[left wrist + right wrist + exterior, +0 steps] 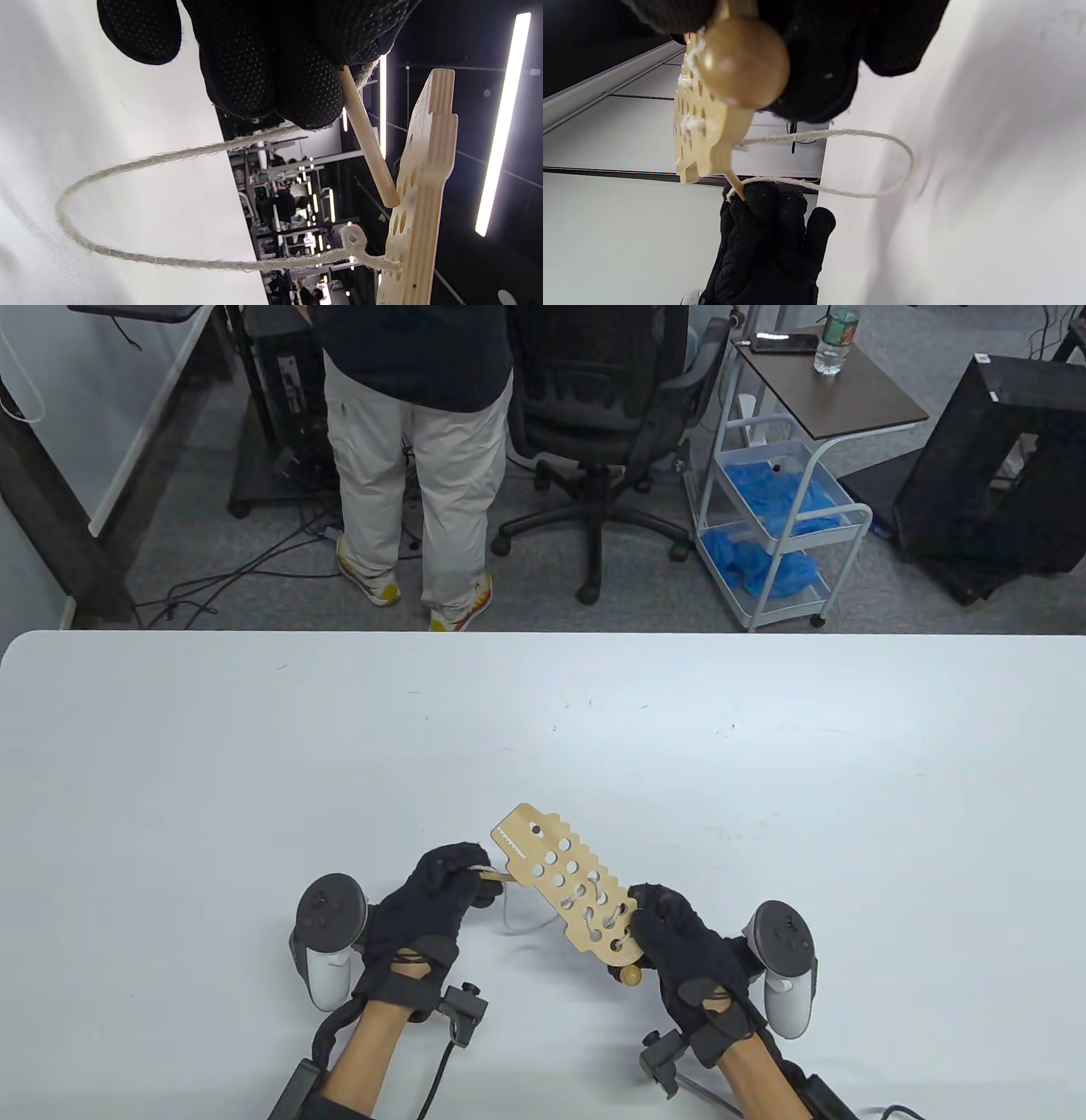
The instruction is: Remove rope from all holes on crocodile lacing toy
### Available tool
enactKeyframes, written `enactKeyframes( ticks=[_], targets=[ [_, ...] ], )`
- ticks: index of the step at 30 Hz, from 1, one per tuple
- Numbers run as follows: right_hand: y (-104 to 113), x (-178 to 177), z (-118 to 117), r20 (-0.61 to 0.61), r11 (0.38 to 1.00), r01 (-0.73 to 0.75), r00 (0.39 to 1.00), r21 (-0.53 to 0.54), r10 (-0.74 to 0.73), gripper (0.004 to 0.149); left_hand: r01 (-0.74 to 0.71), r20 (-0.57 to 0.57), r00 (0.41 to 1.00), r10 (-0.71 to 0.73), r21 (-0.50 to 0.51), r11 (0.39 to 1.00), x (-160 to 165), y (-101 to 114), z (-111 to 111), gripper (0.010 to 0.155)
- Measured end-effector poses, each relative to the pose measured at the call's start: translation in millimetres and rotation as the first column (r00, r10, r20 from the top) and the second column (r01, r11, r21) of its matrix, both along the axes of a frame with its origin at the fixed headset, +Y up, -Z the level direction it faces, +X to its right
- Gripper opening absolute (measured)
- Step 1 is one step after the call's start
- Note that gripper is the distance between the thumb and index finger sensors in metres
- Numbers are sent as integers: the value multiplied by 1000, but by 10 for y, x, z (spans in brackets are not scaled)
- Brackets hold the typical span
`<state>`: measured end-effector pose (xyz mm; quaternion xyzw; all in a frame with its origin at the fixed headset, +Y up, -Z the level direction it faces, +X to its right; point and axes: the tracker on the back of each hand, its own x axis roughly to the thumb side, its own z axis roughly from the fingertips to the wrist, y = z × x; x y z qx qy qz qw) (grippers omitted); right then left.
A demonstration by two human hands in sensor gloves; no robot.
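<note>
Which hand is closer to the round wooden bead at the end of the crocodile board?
Right. The right hand grips the board's end just above the bead; the left hand pinches the wooden needle beside the board.

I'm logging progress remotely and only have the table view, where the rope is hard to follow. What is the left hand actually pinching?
Observer: In the left wrist view, the left hand pinches the rope's wooden needle, whose tip rests against the crocodile board.
Operator: Is there slack in the rope?
Observer: Yes. The rope hangs in a loose loop from the needle to a hole in the board.
Operator: What is the brown thing under the right hand?
Observer: The right wrist view shows a round wooden bead at the board's end, just below the right hand, which grips that end.
</note>
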<state>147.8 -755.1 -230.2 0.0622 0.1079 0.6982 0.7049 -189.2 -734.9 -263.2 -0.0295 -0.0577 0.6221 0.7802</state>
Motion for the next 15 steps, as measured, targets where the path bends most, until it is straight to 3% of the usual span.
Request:
enactKeyframes(
  ticks=[6,15],
  targets=[
    [14,-14,2,-23,1000,24,999,8,-24,49,-66,57,996,68,-29,997,39,-25,-8,43],
    [26,-19,0,-50,998,61,997,24,-59,49,-40,104,994,43,-33,999,88,-28,-10,43]
  ],
)
